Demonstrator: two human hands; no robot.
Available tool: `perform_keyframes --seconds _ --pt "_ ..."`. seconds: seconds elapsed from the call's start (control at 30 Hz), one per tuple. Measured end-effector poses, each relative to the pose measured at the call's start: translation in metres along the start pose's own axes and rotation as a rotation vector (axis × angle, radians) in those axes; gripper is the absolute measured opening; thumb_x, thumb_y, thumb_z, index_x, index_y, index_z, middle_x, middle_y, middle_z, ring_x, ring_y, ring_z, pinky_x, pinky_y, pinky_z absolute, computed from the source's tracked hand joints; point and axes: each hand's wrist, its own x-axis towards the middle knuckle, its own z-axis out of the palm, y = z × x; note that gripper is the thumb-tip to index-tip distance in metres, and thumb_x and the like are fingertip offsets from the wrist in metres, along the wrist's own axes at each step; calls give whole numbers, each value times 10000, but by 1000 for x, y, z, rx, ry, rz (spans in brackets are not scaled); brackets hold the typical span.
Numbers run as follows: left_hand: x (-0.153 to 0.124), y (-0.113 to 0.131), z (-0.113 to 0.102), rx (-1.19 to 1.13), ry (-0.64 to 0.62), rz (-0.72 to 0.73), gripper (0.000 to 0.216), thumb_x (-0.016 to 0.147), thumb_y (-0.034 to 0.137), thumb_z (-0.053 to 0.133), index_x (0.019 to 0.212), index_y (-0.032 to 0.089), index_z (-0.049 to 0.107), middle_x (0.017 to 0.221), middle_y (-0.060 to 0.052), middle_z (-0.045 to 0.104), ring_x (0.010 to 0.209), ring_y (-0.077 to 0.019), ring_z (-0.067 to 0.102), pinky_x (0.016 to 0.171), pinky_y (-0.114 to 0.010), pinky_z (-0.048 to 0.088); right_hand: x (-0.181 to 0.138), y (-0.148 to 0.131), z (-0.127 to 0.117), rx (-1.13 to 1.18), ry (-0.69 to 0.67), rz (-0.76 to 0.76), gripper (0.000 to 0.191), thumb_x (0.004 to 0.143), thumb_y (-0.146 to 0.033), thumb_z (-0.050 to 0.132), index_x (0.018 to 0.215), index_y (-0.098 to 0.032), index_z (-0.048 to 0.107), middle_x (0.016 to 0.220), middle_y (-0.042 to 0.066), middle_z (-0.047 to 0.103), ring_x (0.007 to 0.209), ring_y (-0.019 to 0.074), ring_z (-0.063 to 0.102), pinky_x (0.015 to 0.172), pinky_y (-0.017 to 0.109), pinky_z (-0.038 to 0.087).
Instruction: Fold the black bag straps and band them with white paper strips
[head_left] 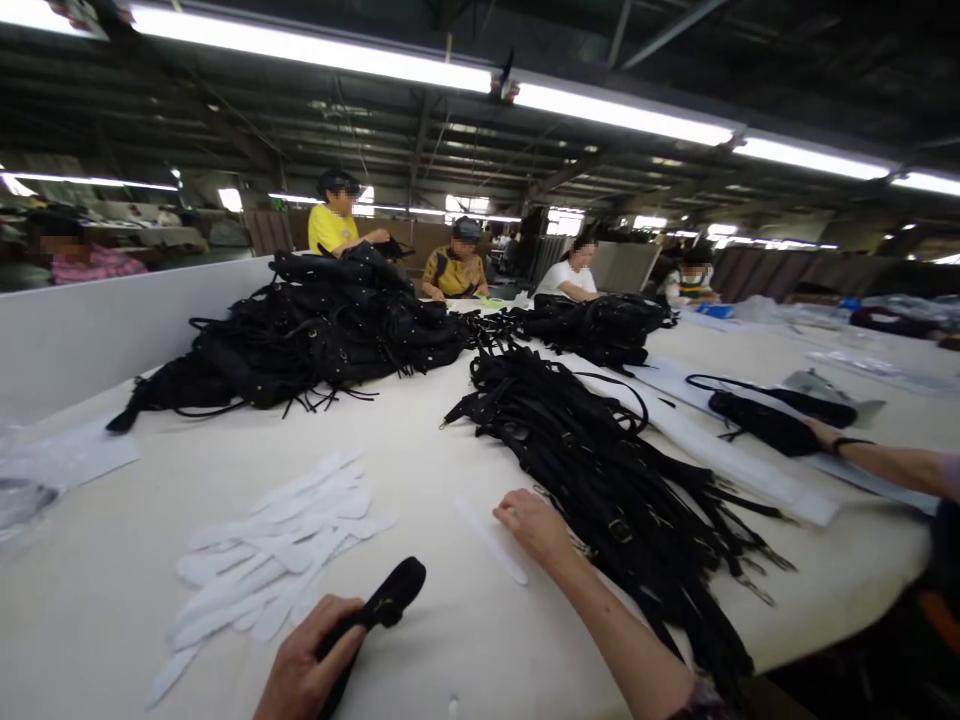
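Observation:
My left hand (pixel 307 665) is closed around a black strap piece (pixel 390 595) at the near edge of the white table (pixel 420 450). My right hand (pixel 534 525) rests on the table with its fingers curled, touching a white strip (pixel 491 540) beside a long heap of black buckled straps (pixel 600 460). Whether it grips the strip is unclear. A fan of several white strips (pixel 277 555) lies left of my left hand.
Two more piles of black straps (pixel 315 335) (pixel 600 325) lie farther back. A co-worker's arm (pixel 885 462) reaches in from the right onto a black piece (pixel 765 420). Several seated people work at the far end. A white wall (pixel 90 330) borders the left.

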Motion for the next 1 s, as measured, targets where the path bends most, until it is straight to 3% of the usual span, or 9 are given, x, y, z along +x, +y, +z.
perform_keyframes --seconds 0.17,0.3,0.37,0.47,0.57,0.67,0.87,0.93,1.0 --pt "3 -2 -2 -68 10 -150 389 764 591 643 984 280 719 1069 -16 739 1128 -295 622 941 -360 491 -9 -29 26 -25 -29 -43 153 809 -240 599 941 -231 674 1174 60 685 1144 246 576 946 370 397" --pt "13 -8 -6 -137 45 -300 482 681 627 701 1003 268 731 1122 -18 754 1218 -323 588 1047 -404 445 -5 -41 29 -5 -35 -44 139 803 -164 554 869 -223 662 1041 44 708 1024 214 606 865 333 397" --pt "17 -8 -4 -220 110 -401 551 622 627 747 1013 238 734 1027 -32 782 1148 -319 634 998 -392 478 -4 -43 25 16 -39 -46 134 787 -144 547 817 -213 658 968 45 708 961 211 610 818 322 393" --pt "18 5 5 -448 153 -490 609 612 588 783 1063 185 711 846 -47 783 872 -251 707 727 -309 529 -5 -50 22 86 -52 -54 146 803 -169 529 825 -216 665 914 38 708 871 197 615 755 307 394" --pt "16 28 16 -666 124 -487 555 676 520 780 1086 159 689 799 -59 759 692 -172 673 555 -242 464 -13 -67 28 230 -81 -76 203 856 -250 494 945 -245 676 866 -2 712 790 161 624 718 274 412" --pt "17 44 21 -753 99 -441 501 701 454 787 1084 149 685 802 -64 743 682 -145 651 565 -228 466 -24 -92 38 542 -208 -91 249 830 -259 518 990 -240 709 818 -16 708 763 153 618 692 256 419" --pt "17 58 24 -784 66 -351 963 638 470 826 1454 197 392 661 -9 688 567 -143 597 518 -235 418 -44 -134 41 989 -496 -93 215 798 -333 625 886 -196 766 795 -6 717 721 162 594 641 263 397" --pt "14 61 26 -799 57 -356 951 614 466 841 1424 178 434 660 -13 685 588 -151 609 546 -243 431 -45 -140 37 1089 -574 -95 264 802 -402 655 908 -187 766 789 -6 710 712 161 589 649 268 400" --pt "11 64 27 -780 53 -385 750 614 457 841 1254 149 603 693 -28 692 629 -150 620 588 -248 449 -45 -142 35 1135 -631 -71 322 784 -457 686 918 -175 763 767 -6 696 685 154 577 636 269 394"
